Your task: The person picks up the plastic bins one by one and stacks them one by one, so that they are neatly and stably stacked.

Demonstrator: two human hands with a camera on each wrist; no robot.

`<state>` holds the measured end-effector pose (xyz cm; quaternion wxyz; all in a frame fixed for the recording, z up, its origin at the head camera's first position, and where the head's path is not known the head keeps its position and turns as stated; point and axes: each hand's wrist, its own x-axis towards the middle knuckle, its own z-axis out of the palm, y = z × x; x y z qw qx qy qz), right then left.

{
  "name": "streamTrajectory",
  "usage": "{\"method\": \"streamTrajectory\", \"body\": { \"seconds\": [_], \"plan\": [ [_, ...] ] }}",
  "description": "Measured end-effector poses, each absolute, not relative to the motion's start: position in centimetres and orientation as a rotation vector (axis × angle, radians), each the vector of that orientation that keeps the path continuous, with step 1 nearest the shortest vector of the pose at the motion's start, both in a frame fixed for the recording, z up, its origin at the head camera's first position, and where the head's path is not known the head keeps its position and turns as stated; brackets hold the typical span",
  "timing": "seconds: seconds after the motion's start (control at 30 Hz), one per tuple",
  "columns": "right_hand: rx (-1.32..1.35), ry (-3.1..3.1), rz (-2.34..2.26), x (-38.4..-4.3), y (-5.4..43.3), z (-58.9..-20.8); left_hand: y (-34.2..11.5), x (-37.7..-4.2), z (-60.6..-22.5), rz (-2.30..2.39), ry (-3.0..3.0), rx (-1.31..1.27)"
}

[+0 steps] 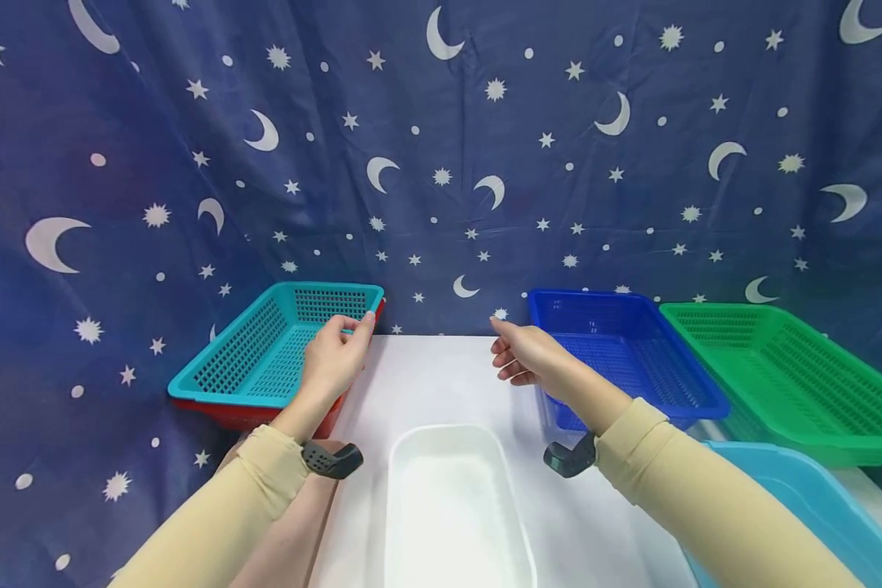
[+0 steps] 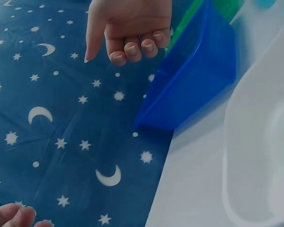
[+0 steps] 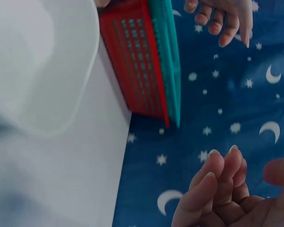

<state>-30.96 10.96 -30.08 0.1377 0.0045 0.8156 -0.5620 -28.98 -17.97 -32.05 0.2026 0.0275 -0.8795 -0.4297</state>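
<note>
My left hand (image 1: pixel 336 354) is raised with its fingers loosely bent and nothing in it, in front of the teal basket (image 1: pixel 228 390) in the head view. Level with it on the other side is my right hand (image 1: pixel 535 355), also holding nothing, its fingers relaxed and apart from the thumb. It hovers beside the left edge of the dark blue basket (image 1: pixel 617 359). Between and below the two hands, a white tub (image 1: pixel 456 506) stands on the white table, and its visible inside holds nothing. In the right wrist view, the right hand's fingers (image 3: pixel 210 189) curve gently.
The teal basket sits in a red basket (image 3: pixel 137 61) at the left. A green basket (image 1: pixel 801 367) and a light blue tub (image 1: pixel 794 490) stand at the right. A dark blue curtain (image 1: pixel 441 204) with moons and stars hangs behind the white table (image 1: pixel 426 384).
</note>
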Motion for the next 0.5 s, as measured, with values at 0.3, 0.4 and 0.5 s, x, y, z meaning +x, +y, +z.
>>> {"method": "streamTrajectory", "body": {
  "seconds": [0.3, 0.4, 0.5],
  "plan": [
    [0.066, 2.413, -1.629, -30.8, 15.6, -30.1, -13.6, -29.8, -32.7, -1.347, -2.408, -0.062],
    [0.072, 2.444, -1.616, -30.7, 17.2, -30.0, -12.2, -30.1, -32.9, -1.417, -2.411, -0.082],
    [0.086, 2.484, -1.586, -30.6, 18.6, -29.8, -11.1, -30.4, -33.1, -1.496, -2.421, -0.097]
  ]
}}
